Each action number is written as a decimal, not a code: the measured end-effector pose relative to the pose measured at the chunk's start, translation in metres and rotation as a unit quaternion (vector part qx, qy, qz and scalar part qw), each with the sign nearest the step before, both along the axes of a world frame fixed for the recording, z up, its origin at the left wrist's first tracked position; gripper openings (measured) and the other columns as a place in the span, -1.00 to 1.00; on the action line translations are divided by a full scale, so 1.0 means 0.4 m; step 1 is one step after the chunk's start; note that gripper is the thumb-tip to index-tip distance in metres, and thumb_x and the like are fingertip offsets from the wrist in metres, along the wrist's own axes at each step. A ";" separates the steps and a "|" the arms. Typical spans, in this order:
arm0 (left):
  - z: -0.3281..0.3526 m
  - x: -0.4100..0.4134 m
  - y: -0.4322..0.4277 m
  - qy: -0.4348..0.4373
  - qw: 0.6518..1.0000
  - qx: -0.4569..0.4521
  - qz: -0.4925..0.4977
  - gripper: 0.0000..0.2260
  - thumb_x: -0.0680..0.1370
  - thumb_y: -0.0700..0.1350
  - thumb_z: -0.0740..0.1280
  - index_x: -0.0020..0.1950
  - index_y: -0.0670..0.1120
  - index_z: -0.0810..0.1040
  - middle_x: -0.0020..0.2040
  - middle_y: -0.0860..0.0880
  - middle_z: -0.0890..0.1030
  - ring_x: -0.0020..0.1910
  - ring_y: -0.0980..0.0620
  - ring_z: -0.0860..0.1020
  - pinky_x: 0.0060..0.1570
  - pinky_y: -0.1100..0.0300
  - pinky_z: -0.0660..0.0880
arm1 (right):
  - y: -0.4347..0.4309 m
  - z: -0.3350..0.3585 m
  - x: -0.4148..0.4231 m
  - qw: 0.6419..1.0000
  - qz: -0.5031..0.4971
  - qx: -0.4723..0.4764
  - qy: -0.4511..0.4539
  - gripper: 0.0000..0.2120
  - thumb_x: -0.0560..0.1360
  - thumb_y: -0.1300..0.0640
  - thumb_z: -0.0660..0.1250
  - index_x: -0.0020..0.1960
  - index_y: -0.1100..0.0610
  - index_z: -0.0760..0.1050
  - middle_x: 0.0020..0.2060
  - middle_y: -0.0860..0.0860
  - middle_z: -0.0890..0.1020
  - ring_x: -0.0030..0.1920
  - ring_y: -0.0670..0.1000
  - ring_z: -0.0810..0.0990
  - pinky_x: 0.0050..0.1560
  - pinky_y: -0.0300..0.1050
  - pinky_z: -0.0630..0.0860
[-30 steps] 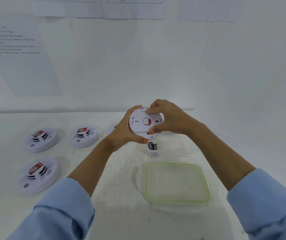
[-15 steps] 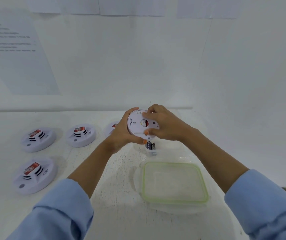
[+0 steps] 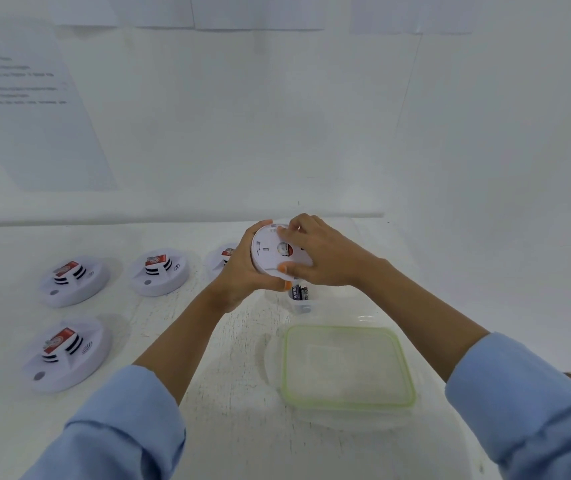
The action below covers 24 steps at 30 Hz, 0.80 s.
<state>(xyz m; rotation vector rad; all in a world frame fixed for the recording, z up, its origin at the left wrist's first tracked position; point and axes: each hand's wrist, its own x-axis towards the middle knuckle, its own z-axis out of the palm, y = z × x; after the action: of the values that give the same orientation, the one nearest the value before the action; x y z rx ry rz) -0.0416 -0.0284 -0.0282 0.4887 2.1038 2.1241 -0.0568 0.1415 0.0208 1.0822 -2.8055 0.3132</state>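
Nearest, the clear lid with a green seal (image 3: 346,367) lies flat on the bench (image 3: 235,393), between the forearms and a little to the right. To its left sits one smoke detector (image 3: 66,355), sensor side up.

Beyond the lid is a small clear tub (image 3: 303,308) with black batteries (image 3: 299,292) standing in it. It sits almost straight under the work.

Just above that tub the held smoke detector (image 3: 266,252) is off the bench, tipped on edge with its flat back towards the wearer. The left grip (image 3: 242,271) wraps round its left rim and underside, fingers curled behind. The right grip (image 3: 325,258) lies over the right half of the back, its fingertips on the upper part and its thumb pressed at the lower rim.

The disc's axis points roughly towards the person, so any twist of the back plate turns about that line, one grip against the other. The right is probably the turning one. I cannot tell whether the plate has come loose.

The tub is the closest thing to knock if either wrist drops.

Farther left a row of three more detectors (image 3: 159,275) rests well apart from the hands, the rightmost partly hidden behind the left wrist. Printed sheets (image 3: 28,105) hang on the wall behind.
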 end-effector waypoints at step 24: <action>0.009 -0.005 -0.005 0.005 1.000 -0.002 0.015 -0.19 0.16 -0.39 0.47 0.30 0.07 0.29 0.19 0.04 0.48 0.08 0.15 0.54 -0.12 0.27 0.54 | -0.025 0.012 -0.013 1.000 -0.013 0.017 0.011 -0.49 0.46 -0.07 0.32 0.29 0.20 0.39 0.13 0.14 0.39 0.11 0.09 0.36 0.03 -0.28 0.19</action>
<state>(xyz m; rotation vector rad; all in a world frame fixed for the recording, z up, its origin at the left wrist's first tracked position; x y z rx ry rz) -0.0435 -0.0305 -0.0247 0.4714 2.1348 2.1377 -0.0621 0.1317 0.0258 1.0496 -2.8124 0.2514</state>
